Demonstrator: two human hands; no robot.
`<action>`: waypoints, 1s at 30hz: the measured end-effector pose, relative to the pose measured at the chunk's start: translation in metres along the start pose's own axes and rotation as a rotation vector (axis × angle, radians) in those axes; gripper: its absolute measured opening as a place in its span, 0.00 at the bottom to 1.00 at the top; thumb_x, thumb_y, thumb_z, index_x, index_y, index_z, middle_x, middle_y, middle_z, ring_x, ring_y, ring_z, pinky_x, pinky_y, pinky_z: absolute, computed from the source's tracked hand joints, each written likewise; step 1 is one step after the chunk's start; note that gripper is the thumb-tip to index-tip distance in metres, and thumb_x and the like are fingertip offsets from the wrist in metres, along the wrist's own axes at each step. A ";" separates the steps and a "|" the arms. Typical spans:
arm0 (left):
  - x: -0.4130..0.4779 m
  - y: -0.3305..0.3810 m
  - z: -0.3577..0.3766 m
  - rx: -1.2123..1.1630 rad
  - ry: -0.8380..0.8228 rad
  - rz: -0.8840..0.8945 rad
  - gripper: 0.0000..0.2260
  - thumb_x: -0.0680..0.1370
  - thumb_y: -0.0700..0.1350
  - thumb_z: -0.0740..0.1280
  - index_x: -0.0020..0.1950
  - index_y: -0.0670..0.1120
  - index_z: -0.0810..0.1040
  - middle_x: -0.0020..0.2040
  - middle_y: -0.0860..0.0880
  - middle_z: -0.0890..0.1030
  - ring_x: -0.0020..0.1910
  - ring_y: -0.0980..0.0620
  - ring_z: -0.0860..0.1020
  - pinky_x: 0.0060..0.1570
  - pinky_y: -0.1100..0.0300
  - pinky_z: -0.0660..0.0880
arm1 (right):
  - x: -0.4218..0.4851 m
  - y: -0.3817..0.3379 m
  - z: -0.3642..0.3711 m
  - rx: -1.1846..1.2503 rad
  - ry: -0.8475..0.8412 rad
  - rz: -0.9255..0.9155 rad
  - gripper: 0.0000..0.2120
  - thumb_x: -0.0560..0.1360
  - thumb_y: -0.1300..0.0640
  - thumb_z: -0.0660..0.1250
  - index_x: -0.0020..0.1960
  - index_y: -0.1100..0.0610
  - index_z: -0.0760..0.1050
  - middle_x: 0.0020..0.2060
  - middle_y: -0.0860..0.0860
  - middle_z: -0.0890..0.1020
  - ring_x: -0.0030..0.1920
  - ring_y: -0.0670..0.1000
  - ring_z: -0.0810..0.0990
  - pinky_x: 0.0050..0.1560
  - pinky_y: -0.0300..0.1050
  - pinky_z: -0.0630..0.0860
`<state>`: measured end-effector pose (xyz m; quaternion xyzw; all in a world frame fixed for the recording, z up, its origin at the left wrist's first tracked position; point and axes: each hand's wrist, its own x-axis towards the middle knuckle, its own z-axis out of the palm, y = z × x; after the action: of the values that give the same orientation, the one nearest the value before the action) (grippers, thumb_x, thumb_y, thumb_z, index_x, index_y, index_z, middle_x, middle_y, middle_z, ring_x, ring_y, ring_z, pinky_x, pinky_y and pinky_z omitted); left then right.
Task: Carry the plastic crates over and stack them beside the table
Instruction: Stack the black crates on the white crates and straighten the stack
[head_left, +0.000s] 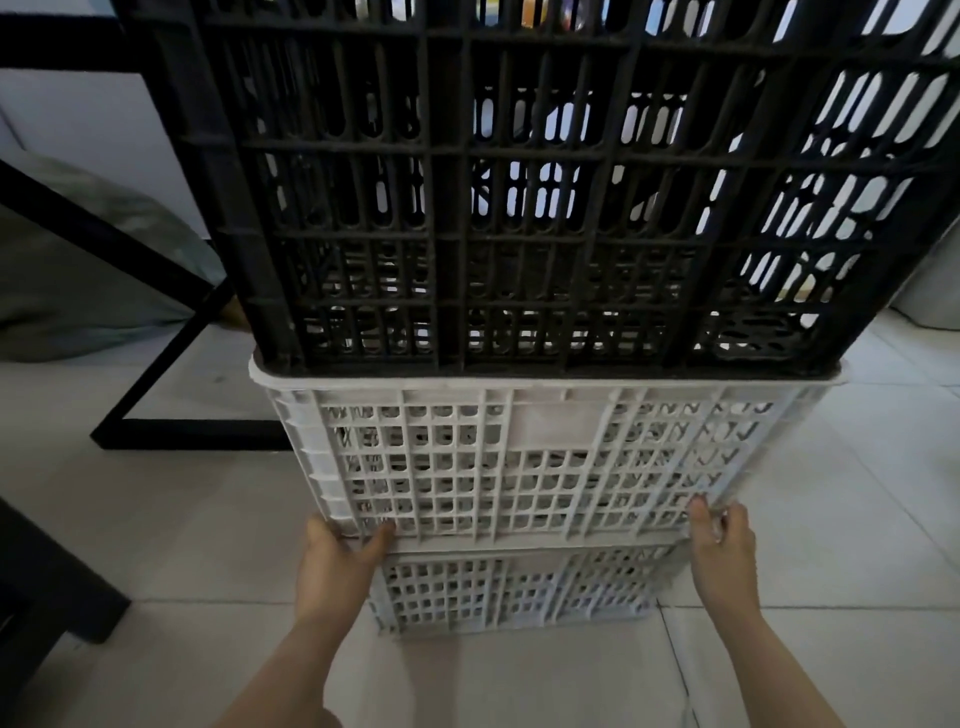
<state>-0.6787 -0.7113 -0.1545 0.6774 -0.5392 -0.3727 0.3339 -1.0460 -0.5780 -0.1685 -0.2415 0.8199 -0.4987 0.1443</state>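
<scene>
**Both hands at the base of the middle crate**

Three crates stand in one stack on the pale tiled floor (831, 467). A black slotted plastic crate (519, 208) is on top, seated in the rim of a white lattice plastic crate (519, 457). Below that is a second white lattice crate (509, 592), which stands on the tiles.

Both forearms reach forward and down, roughly parallel.
- The left hand (337, 551) grips the lower left corner of the middle crate. The thumb lies on the front face and the fingers curl round the side, out of sight.
- The right hand (722, 545) grips the lower right corner the same way, thumb to the front edge.

I cannot tell whether the middle crate rests on the bottom one or is lifted clear.

A black metal frame (156, 364) stands just left of the stack, with a grey-green soft bundle (78, 260) behind it.
</scene>
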 end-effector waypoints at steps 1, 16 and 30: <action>0.000 -0.001 0.000 -0.012 0.002 -0.001 0.20 0.70 0.53 0.74 0.48 0.44 0.68 0.45 0.45 0.77 0.39 0.50 0.76 0.32 0.56 0.69 | 0.000 0.000 -0.001 -0.002 0.009 -0.024 0.17 0.79 0.43 0.59 0.46 0.57 0.65 0.45 0.59 0.72 0.45 0.59 0.71 0.40 0.49 0.64; -0.003 -0.002 -0.004 -0.033 -0.190 -0.041 0.30 0.61 0.40 0.82 0.55 0.48 0.68 0.48 0.50 0.79 0.47 0.50 0.80 0.48 0.54 0.79 | 0.001 0.005 0.001 -0.024 0.125 0.008 0.18 0.75 0.40 0.64 0.51 0.55 0.69 0.51 0.58 0.76 0.47 0.57 0.74 0.48 0.50 0.70; -0.025 0.019 -0.017 0.007 -0.326 0.089 0.18 0.75 0.43 0.71 0.58 0.42 0.66 0.42 0.58 0.73 0.43 0.62 0.76 0.37 0.71 0.71 | -0.005 -0.004 0.007 -0.037 0.199 0.004 0.26 0.80 0.40 0.54 0.44 0.64 0.72 0.64 0.57 0.65 0.47 0.56 0.71 0.53 0.52 0.70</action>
<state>-0.6766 -0.6897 -0.1264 0.5845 -0.6169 -0.4609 0.2558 -1.0377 -0.5825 -0.1681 -0.1917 0.8398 -0.5045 0.0586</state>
